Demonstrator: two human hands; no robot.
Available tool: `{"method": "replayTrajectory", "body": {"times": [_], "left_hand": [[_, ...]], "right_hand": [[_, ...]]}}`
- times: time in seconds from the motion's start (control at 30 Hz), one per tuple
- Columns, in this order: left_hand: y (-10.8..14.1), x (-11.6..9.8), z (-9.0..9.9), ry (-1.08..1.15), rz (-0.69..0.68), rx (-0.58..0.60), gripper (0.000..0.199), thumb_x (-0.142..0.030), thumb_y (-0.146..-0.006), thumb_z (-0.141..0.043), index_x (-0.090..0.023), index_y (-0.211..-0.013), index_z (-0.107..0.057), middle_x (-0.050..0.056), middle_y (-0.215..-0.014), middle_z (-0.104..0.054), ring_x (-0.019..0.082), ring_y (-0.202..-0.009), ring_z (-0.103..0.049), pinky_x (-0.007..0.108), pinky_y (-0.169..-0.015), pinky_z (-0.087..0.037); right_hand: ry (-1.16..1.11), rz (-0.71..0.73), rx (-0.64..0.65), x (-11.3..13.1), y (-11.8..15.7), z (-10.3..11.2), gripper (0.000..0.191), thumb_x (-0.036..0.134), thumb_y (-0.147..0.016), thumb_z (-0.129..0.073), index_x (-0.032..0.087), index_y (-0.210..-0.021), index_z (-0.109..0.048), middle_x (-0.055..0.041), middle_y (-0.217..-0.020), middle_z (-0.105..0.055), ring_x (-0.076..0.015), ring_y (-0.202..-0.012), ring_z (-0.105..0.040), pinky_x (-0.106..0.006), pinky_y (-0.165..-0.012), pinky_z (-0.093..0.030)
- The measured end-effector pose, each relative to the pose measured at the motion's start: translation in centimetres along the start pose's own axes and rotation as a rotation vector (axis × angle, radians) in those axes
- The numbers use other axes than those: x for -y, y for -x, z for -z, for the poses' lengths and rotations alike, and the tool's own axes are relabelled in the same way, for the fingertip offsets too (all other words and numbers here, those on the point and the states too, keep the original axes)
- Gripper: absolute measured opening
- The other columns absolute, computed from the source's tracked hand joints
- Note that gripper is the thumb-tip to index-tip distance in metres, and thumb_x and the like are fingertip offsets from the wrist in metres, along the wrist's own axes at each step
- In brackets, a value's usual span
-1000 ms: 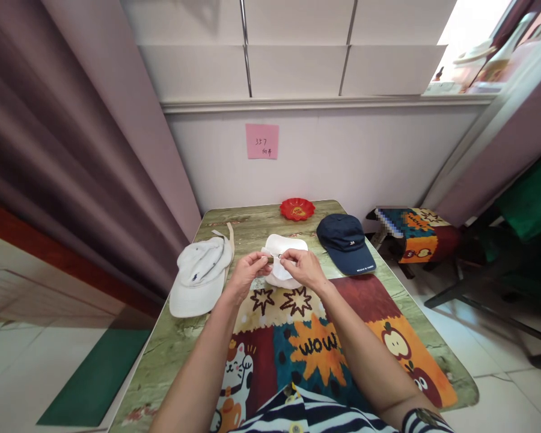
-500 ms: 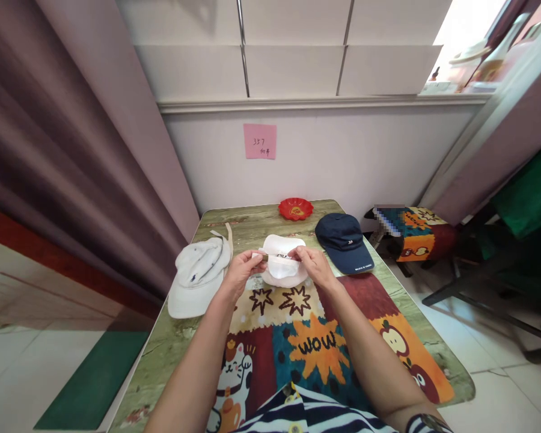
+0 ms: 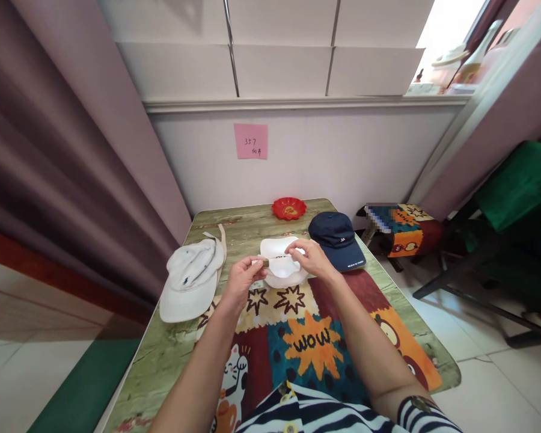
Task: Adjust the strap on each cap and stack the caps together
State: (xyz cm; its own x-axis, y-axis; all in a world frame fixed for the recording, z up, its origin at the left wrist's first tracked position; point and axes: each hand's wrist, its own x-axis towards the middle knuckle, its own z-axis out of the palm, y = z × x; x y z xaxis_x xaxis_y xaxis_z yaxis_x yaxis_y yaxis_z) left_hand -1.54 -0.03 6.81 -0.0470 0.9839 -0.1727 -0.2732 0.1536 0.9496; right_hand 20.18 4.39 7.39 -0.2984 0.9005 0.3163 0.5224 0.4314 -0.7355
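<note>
A small white cap point(image 3: 285, 278) sits on the table in front of me, its opening facing me and dark lettering showing behind the strap. My left hand point(image 3: 244, 278) pinches the left end of the cap's thin back strap, where a small brownish piece shows at the fingertips. On the other side, my right hand point(image 3: 314, 260) has thumb and forefinger closed on the strap's right part. A larger white cap point(image 3: 193, 279) with a small dark logo lies to the left, its loose straps pointing away. A navy cap point(image 3: 337, 240) rests just beyond my right hand.
A red scalloped dish point(image 3: 289, 208) stands at the table's back edge. Under my forearms lies a colourful patterned mat point(image 3: 313, 340). A pink note point(image 3: 251, 142) is stuck on the wall. A covered stool point(image 3: 406, 231) stands right of the table, a curtain point(image 3: 94, 120) hangs at left.
The view has shifted slightly, so the scene sits a little further left. My right hand has lifted a bit, its fingers more bent. Both hands stay at the white cap's strap.
</note>
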Motion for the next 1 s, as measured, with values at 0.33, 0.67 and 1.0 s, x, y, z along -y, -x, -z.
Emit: {"method": "replayTrajectory", "body": {"times": [0.33,0.67,1.0], "left_hand": [[-0.7,0.4,-0.1,0.033,0.031,0.008,0.041,-0.039,-0.056,-0.088,-0.014,-0.083,-0.070,0.000,-0.067,-0.067,0.011,-0.056,-0.061,0.026,-0.064,-0.052],[-0.7,0.6,-0.2,0.032,0.047,0.023,0.042,-0.038,-0.056,-0.089,-0.014,-0.083,-0.067,0.000,-0.065,-0.067,0.011,-0.056,-0.061,0.026,-0.064,-0.052],[-1.5,-0.1,0.9,-0.137,0.006,0.039,0.042,-0.040,-0.054,-0.089,-0.015,-0.081,-0.070,0.002,-0.067,-0.068,0.013,-0.056,-0.058,0.027,-0.062,-0.048]], "right_hand": [[-0.019,-0.063,0.067,1.3,0.7,-1.8,0.020,0.035,-0.087,-0.060,0.021,-0.079,-0.073,0.0003,-0.081,-0.075,-0.0129,-0.065,-0.056,-0.041,-0.107,-0.030],[-0.062,-0.063,0.092,1.4,0.7,-1.8,0.023,0.036,-0.086,-0.058,0.021,-0.083,-0.075,0.0004,-0.078,-0.072,-0.0121,-0.065,-0.054,-0.027,-0.079,-0.041],[-0.059,-0.063,0.079,1.5,0.4,-2.2,0.022,0.034,-0.085,-0.059,0.021,-0.081,-0.075,0.0004,-0.075,-0.072,-0.0131,-0.065,-0.055,-0.025,-0.072,-0.041]]}}
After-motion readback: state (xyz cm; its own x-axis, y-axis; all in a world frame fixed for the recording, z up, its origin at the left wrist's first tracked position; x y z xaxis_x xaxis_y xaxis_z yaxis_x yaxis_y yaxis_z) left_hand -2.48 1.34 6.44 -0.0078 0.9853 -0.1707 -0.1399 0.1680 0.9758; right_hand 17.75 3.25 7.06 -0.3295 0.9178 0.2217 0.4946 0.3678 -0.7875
